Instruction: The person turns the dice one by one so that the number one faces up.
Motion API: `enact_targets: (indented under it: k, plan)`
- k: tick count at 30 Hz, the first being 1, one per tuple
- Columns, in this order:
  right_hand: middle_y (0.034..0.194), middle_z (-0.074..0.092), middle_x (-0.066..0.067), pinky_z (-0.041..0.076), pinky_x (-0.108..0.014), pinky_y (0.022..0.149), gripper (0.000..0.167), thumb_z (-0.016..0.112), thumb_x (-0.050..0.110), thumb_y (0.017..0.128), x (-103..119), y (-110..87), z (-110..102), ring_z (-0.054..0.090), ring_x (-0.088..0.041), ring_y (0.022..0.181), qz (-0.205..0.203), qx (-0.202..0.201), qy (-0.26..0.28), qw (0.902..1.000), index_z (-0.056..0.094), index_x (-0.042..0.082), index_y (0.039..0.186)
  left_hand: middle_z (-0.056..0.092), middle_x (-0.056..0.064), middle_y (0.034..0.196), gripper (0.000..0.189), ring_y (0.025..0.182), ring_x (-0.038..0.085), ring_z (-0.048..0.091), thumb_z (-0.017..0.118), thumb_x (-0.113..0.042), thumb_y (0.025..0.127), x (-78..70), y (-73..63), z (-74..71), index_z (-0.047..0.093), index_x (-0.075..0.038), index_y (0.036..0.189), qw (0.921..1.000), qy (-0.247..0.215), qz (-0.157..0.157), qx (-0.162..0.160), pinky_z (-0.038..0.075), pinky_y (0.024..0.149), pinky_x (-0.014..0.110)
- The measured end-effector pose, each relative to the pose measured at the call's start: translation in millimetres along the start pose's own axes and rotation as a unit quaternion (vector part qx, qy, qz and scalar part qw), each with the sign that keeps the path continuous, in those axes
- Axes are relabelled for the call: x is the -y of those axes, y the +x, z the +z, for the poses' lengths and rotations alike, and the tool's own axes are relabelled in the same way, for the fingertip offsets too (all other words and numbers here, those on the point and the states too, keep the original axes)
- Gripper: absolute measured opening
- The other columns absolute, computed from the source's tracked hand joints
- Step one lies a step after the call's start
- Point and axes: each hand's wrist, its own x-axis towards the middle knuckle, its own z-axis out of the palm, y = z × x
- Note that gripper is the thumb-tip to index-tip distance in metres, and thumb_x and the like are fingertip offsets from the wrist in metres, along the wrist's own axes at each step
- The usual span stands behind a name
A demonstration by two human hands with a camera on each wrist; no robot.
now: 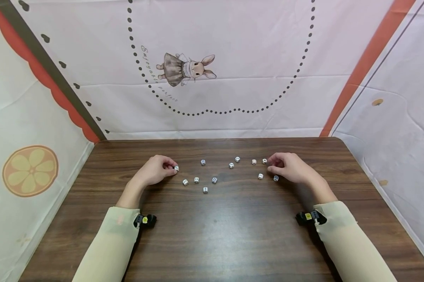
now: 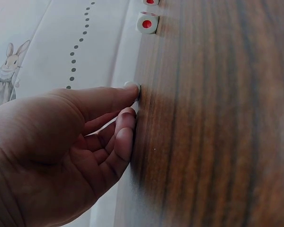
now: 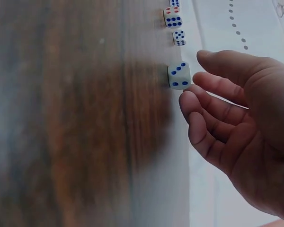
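Observation:
A white die (image 1: 176, 169) stands at the fingertips of my left hand (image 1: 155, 170) on the left of the brown table. Thumb and fingers pinch it; the left wrist view shows only its edge behind the thumb (image 2: 109, 100). On the right, my right hand (image 1: 290, 167) is beside another white die (image 1: 264, 161), its thumb and fingers apart and loosely bent. The right wrist view shows a die with blue dots (image 3: 179, 75) just in front of these fingers, not gripped. Below the right hand lie a die (image 1: 276, 178) and, further left, another die (image 1: 260, 176).
Several more dice are scattered between the hands, among them a die (image 1: 202, 162) at the back, a die (image 1: 205, 190) nearest me and a red-dotted die (image 1: 254, 161). A printed cloth (image 1: 233, 98) hangs behind the table (image 1: 219, 243) and along both sides.

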Motion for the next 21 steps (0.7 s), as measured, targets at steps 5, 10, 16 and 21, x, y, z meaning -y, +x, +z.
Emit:
enact_targets:
  k: [5, 10, 16, 21]
  plan:
    - [0.092, 0.070, 0.003, 0.051, -0.039, 0.078, 0.024, 0.076, 0.019, 0.099, 4, -10.4, -3, 0.063, -0.016, 0.086, -0.009, 0.012, -0.001, 0.9999, 0.075, 0.004, 0.118, 0.071, 0.001, 0.091, 0.010, 0.084, 0.017, 0.063, 0.076, -0.015, 0.099, -1.0, -0.4, 0.1, 0.078, -0.007, 0.104, 1.0000, 0.000, -0.002, -0.001, 0.051, 0.077, 0.036]
    - [0.089, 0.069, 0.005, 0.051, -0.036, 0.074, 0.021, 0.080, 0.017, 0.097, 6, -19.4, -2, 0.061, -0.013, 0.081, -0.015, 0.029, -0.011, 0.9994, 0.076, 0.005, 0.114, 0.072, 0.002, 0.091, 0.010, 0.084, 0.017, 0.063, 0.075, -0.014, 0.099, -2.0, -0.6, -0.3, 0.078, -0.006, 0.104, 1.0000, 0.001, 0.005, -0.002, 0.050, 0.076, 0.033]
    - [0.080, 0.066, 0.008, 0.050, -0.032, 0.068, 0.016, 0.083, 0.014, 0.092, 5, -25.0, 2, 0.060, -0.010, 0.074, -0.027, 0.039, -0.021, 0.9987, 0.077, 0.006, 0.106, 0.071, 0.001, 0.090, 0.010, 0.083, 0.017, 0.062, 0.076, -0.014, 0.098, -1.3, 0.3, 0.5, 0.079, -0.007, 0.104, 1.0000, 0.005, 0.003, -0.003, 0.050, 0.076, 0.034]
    - [0.076, 0.064, 0.009, 0.048, -0.030, 0.066, 0.012, 0.084, 0.014, 0.092, 5, -26.1, 3, 0.058, -0.008, 0.070, -0.026, 0.043, -0.026, 0.9984, 0.076, 0.010, 0.100, 0.071, 0.001, 0.089, 0.010, 0.083, 0.018, 0.062, 0.076, -0.015, 0.098, -1.0, -0.4, 0.1, 0.079, -0.007, 0.104, 1.0000, 0.002, 0.001, -0.003, 0.050, 0.077, 0.036]
